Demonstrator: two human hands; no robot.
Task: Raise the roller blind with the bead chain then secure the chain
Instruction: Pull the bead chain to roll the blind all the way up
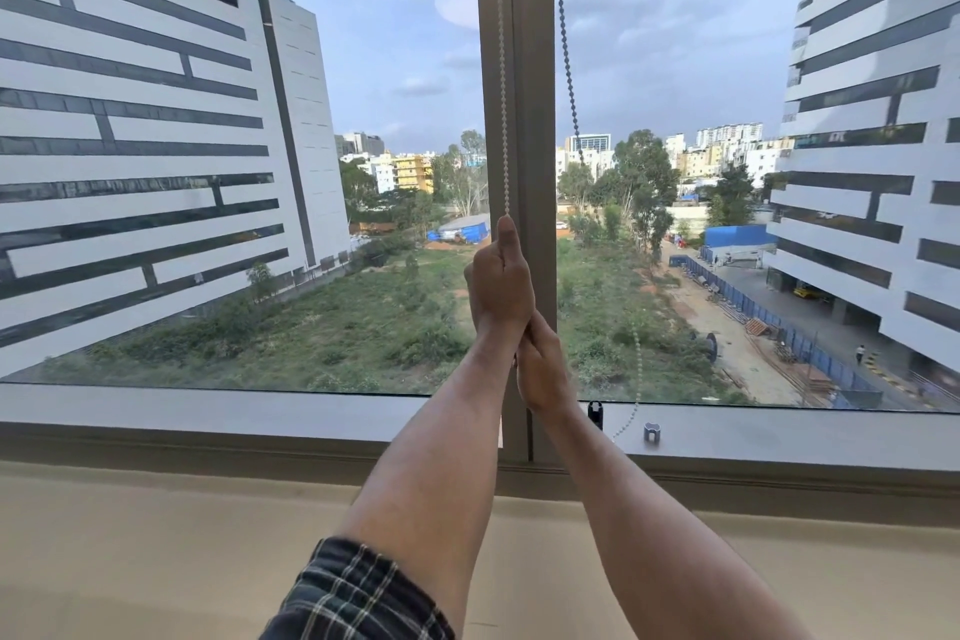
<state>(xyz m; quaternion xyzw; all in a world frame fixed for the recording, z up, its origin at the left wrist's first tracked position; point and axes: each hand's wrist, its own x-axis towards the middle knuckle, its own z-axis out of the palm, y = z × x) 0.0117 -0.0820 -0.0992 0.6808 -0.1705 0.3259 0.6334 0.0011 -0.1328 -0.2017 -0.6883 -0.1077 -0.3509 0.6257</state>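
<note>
Hands stacked on bead chain [503,68]: left hand [500,283] above right hand [540,369], probably gripping.

Both forearms reach forward and up, converging. The left hand [500,276] is the higher one, fisted, thumb pointing straight up on top of the curled fingers. The right hand [540,369] sits just below it, touching the left wrist, its fingers also curled closed.

grey window sill [260,413], small chain clip [651,432]
</note>
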